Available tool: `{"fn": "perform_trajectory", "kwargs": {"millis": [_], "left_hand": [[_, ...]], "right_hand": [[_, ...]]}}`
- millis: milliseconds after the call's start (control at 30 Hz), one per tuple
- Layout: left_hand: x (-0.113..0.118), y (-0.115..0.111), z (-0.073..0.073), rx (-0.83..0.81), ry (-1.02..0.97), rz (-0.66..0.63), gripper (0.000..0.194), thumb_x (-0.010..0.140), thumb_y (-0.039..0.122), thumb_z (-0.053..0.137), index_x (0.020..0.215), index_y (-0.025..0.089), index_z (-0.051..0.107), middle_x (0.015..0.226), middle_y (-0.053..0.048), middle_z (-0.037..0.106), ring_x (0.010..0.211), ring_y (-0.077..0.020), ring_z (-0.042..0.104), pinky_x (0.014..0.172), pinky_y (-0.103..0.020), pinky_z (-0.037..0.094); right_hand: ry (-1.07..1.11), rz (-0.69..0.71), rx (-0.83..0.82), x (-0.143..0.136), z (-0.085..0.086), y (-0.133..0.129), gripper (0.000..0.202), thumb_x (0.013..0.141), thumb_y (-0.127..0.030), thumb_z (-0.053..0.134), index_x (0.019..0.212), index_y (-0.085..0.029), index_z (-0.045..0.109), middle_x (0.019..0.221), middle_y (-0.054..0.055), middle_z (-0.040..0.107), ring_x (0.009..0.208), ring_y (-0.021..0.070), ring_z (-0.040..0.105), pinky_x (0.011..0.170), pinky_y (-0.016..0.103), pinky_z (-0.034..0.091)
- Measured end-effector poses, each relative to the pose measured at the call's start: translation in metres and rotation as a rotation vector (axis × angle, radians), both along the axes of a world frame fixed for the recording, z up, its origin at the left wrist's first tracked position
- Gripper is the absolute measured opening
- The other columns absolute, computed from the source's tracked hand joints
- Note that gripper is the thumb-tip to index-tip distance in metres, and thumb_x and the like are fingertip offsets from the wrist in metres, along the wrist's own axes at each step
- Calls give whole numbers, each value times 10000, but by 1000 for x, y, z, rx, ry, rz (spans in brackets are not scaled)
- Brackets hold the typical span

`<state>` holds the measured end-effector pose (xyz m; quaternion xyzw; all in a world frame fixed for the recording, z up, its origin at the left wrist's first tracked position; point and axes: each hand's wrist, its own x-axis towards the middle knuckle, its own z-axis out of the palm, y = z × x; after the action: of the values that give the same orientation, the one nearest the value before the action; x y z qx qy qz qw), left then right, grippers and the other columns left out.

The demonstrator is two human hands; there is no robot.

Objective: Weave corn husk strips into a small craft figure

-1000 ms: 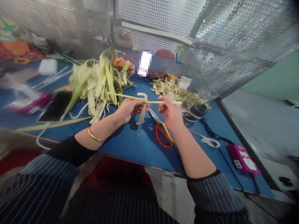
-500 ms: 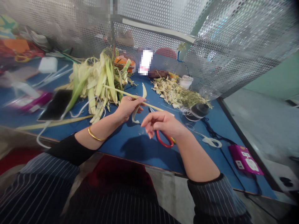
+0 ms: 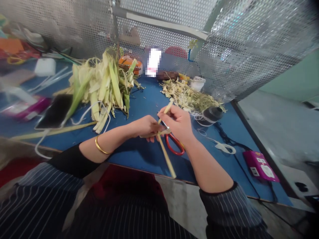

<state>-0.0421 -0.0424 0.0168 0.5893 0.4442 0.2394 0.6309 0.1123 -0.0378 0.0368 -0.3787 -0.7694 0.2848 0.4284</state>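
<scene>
Both of my hands meet over the blue tabletop. My left hand (image 3: pixel 149 127) is closed on a thin pale yellow stalk (image 3: pixel 166 156) that slants down toward the table's front edge. At the stalk's upper part, my right hand (image 3: pixel 177 122) is closed with fingertips against it. A flat strip of corn husk (image 3: pixel 164 132) crosses the stalk between the hands, its ends partly hidden by fingers. Red-handled scissors (image 3: pixel 175 146) lie just under my right hand, with the blades mostly covered.
Corn husks (image 3: pixel 99 83) are heaped at left, near a black phone (image 3: pixel 55 111) with a white cable. Dried scraps (image 3: pixel 179 94) lie at the back. A dark thread spool (image 3: pixel 211 116) and a purple power strip (image 3: pixel 260 166) are at right. Perforated metal panels (image 3: pixel 164 20) stand behind.
The stalk has swung from lying crosswise to pointing toward the front edge. My right hand has moved up and closed on it; my left hand has shifted nearer and lower. The husk strip now crosses between them.
</scene>
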Motion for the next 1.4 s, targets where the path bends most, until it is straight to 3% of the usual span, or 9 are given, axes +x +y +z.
{"fn": "perform_trajectory", "kwargs": {"millis": [167,300,667,833,933,1033,1200,1300,1400], "left_hand": [[-8,17,6,-252,-230,403,263,856,244,554,644,162,685,578,-51,664,446,-122,595,365,-190,333],[-12,25,3,-266,-331,568,349,906,334,516,670,152,697,563,-43,637,439,-94,554,351,-180,273],[-14,26,5,-311,-724,641,336,971,308,431,874,94,671,689,-60,685,591,-87,642,529,-169,505],[-11,26,5,-208,-731,690,316,947,308,478,846,85,677,654,-67,677,612,-114,656,600,-208,533],[-3,21,2,-159,-721,696,292,908,316,545,815,78,688,661,-76,681,612,-121,648,625,-221,522],[4,15,-3,-113,-708,658,265,869,308,601,805,72,702,710,-89,701,648,-121,644,660,-225,508],[6,13,-8,-39,-610,571,257,850,320,617,779,95,718,648,-56,679,578,-98,605,601,-214,477],[4,13,-8,58,-482,551,271,850,346,608,775,110,716,636,-46,672,555,-104,613,613,-239,502],[4,13,-7,124,-388,510,265,853,333,598,765,107,705,642,-54,676,584,-123,644,643,-263,528]], "right_hand": [[-382,-28,514,4,7,-6,176,922,-272,487,835,-206,626,814,29,672,720,150,560,699,319,381],[-809,42,801,2,0,-4,235,947,-204,417,842,-191,627,800,53,678,741,180,541,709,355,316],[-818,-64,663,-10,-35,9,218,949,-196,388,847,-162,578,676,30,640,593,153,511,634,300,315],[-850,-105,903,-10,-27,3,176,940,-199,429,892,-161,594,754,55,625,699,185,524,681,328,339],[-843,-20,1040,-13,-24,0,207,932,-150,442,1059,-164,605,904,75,635,850,196,534,809,338,373],[-857,65,1074,-15,-25,0,200,930,-144,445,985,-158,636,874,75,626,875,196,533,893,355,375],[-477,-119,816,-9,-26,2,140,897,-154,500,933,-200,628,910,57,655,876,183,574,849,361,403],[-164,-320,422,-6,-27,9,85,857,-217,538,812,-198,608,828,50,643,807,183,581,751,333,436],[30,-317,-57,-6,-30,19,127,785,-266,576,683,-192,567,652,3,605,637,153,559,610,284,429]]}}
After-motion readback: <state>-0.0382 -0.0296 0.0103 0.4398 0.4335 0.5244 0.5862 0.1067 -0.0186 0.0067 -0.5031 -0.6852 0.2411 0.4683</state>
